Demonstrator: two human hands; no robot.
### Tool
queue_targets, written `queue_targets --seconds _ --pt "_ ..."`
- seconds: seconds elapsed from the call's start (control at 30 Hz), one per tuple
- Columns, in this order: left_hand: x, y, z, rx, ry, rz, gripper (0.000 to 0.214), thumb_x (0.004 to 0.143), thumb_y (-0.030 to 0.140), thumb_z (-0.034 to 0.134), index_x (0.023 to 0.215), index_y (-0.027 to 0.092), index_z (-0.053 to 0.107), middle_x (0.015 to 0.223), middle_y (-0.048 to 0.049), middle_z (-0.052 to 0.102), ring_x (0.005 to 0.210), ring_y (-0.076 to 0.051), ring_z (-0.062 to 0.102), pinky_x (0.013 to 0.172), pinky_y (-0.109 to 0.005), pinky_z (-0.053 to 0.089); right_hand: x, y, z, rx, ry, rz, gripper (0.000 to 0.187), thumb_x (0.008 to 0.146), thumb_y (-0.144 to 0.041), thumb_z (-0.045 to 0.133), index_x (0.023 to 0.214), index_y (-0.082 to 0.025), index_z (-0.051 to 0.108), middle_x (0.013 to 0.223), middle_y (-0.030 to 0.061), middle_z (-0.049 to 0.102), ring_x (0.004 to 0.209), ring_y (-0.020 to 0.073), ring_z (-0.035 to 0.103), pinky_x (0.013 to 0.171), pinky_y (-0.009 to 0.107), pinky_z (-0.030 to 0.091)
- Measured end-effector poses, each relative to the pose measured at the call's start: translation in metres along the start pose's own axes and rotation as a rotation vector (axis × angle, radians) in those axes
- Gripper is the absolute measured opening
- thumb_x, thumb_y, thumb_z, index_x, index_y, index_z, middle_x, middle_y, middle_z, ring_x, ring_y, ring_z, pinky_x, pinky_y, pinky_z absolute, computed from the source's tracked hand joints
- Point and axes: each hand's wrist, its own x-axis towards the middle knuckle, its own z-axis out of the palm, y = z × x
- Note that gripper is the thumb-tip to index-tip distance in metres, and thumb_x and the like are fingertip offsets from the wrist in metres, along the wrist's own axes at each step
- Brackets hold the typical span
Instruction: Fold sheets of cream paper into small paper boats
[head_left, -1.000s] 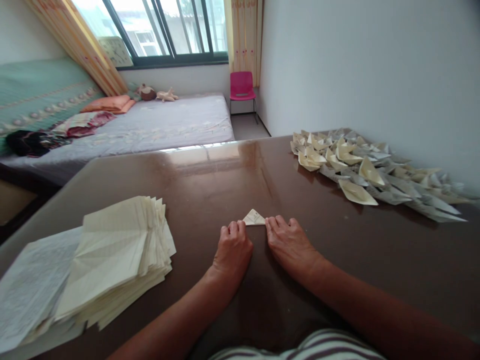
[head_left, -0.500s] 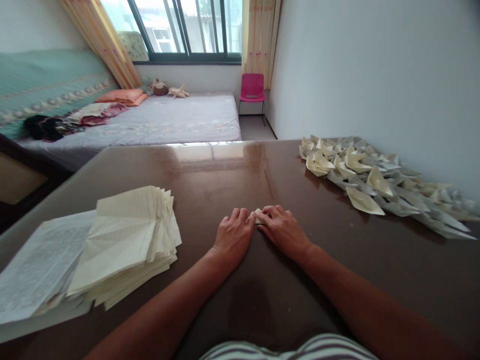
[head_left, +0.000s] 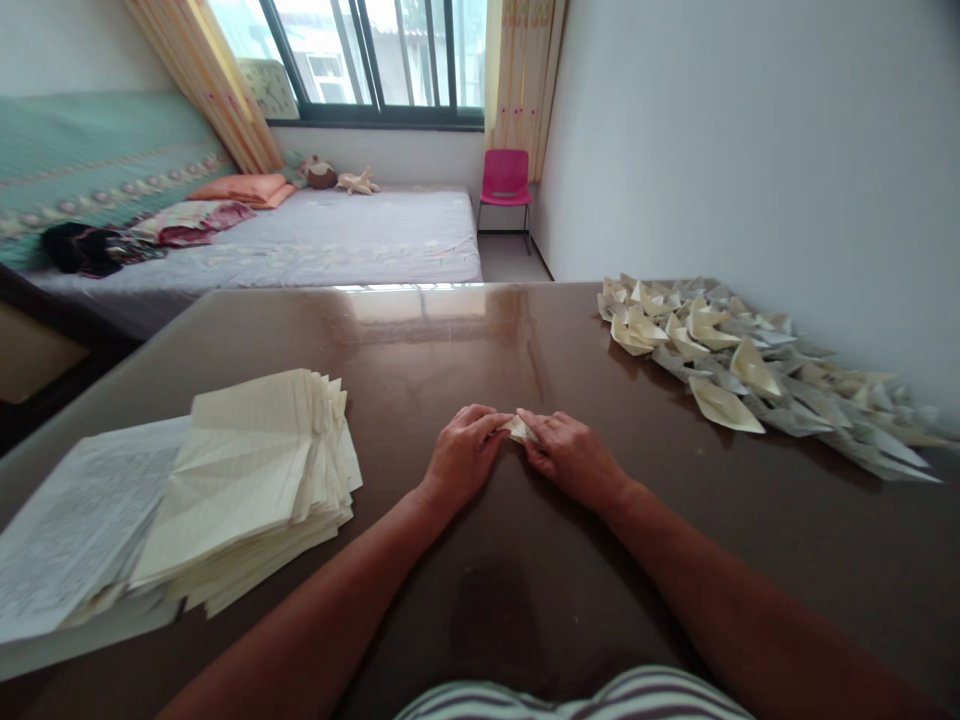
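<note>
Between my hands is a small piece of folded cream paper (head_left: 517, 428), mostly covered by fingers. My left hand (head_left: 466, 450) pinches its left end between thumb and fingers. From the other side, my right hand (head_left: 570, 452) grips the right end, its fingers bent over the paper. Both hands are close together just above or on the brown table (head_left: 510, 540); I cannot tell whether the paper touches the surface.
To the left lies a stack of cream lined sheets (head_left: 232, 470), beside printed white sheets (head_left: 82, 520). Many folded paper boats (head_left: 727, 350) are heaped at the right, along the wall (head_left: 735, 140). Past the table's far edge are a bed (head_left: 375, 235) and a pink chair (head_left: 505, 178).
My fingers have shifted on the folded paper: the left hand has turned so its thumb and fingers reach toward the right, and more of the paper's middle shows. Stack and boats are unmoved.
</note>
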Motion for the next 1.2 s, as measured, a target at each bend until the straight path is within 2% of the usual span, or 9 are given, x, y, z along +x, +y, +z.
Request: queue_targets --seconds 0.13,0.3,0.5,0.63,0.77,0.97,1.1,1.2 --pt "-0.002 0.006 0.006 -0.123 0.016 0.023 0.024 0.090 0.021 0.052 0.110 0.021 0.065 0.101 -0.0037 0.062 0.092 -0.013 0.061 0.088 -0.027 0.051 0.001 -0.001 0.000 0.133 0.032 0.031 0.037 0.090 -0.015 0.046 0.125 -0.016 0.054 0.109 0.0097 0.063 0.101 0.0192 0.056 0.090 0.033 0.046" --pt "-0.008 0.016 0.014 -0.199 -0.010 -0.020 0.044 0.087 0.021 0.054 0.131 0.022 0.047 0.118 -0.0064 0.051 0.088 -0.009 0.061 0.084 -0.026 0.055 0.001 -0.005 0.004 0.309 0.087 0.108 0.022 0.088 -0.016 0.048 0.107 -0.019 0.058 0.097 0.0044 0.057 0.082 0.0143 0.057 0.076 0.025 0.046" --pt "-0.011 0.022 0.015 -0.032 -0.062 -0.024 0.050 0.082 0.013 0.050 0.131 0.021 0.043 0.121 -0.0091 0.047 0.097 -0.015 0.058 0.090 -0.032 0.051 0.001 -0.017 0.009 0.371 0.185 0.119 0.018 0.082 -0.011 0.047 0.097 -0.019 0.053 0.088 0.0030 0.054 0.081 0.0161 0.053 0.074 0.026 0.044" --pt "-0.008 0.018 0.013 0.069 -0.128 -0.054 0.049 0.083 0.013 0.047 0.131 0.022 0.041 0.119 -0.0076 0.049 0.094 -0.015 0.058 0.087 -0.031 0.050 0.002 -0.017 0.013 0.404 0.211 0.147 0.014 0.081 -0.012 0.048 0.093 -0.019 0.051 0.087 0.0025 0.053 0.079 0.0157 0.052 0.074 0.026 0.043" --pt "-0.004 0.014 0.013 0.093 -0.175 -0.071 0.034 0.086 0.015 0.044 0.119 0.022 0.048 0.102 -0.0034 0.054 0.089 -0.016 0.057 0.081 -0.029 0.048 0.005 -0.013 0.019 0.466 0.190 0.172 0.017 0.079 -0.012 0.048 0.095 -0.019 0.050 0.087 0.0015 0.052 0.079 0.0150 0.052 0.074 0.026 0.043" --pt "-0.001 0.009 0.010 0.049 -0.161 -0.116 0.020 0.076 0.010 0.049 0.093 0.021 0.049 0.083 0.0014 0.053 0.076 -0.014 0.052 0.068 -0.024 0.043 0.005 -0.007 0.019 0.494 0.128 0.167 0.018 0.075 -0.009 0.050 0.090 -0.019 0.050 0.085 -0.0001 0.052 0.077 0.0138 0.050 0.071 0.024 0.041" --pt "-0.003 0.007 0.004 0.064 -0.226 -0.065 0.011 0.076 0.012 0.049 0.083 0.021 0.049 0.083 0.0021 0.052 0.072 -0.012 0.050 0.064 -0.023 0.040 0.001 0.001 0.009 0.536 0.042 0.083 0.015 0.077 -0.008 0.053 0.086 -0.019 0.054 0.086 -0.0005 0.052 0.076 0.0121 0.051 0.071 0.023 0.041" --pt "-0.004 0.007 -0.004 0.140 -0.275 -0.022 0.007 0.082 0.018 0.049 0.086 0.023 0.052 0.089 0.0019 0.054 0.075 -0.012 0.051 0.064 -0.023 0.039 -0.002 0.009 0.003 0.545 -0.012 0.002 0.013 0.081 -0.011 0.055 0.090 -0.020 0.059 0.092 0.0006 0.056 0.083 0.0119 0.053 0.077 0.023 0.043"
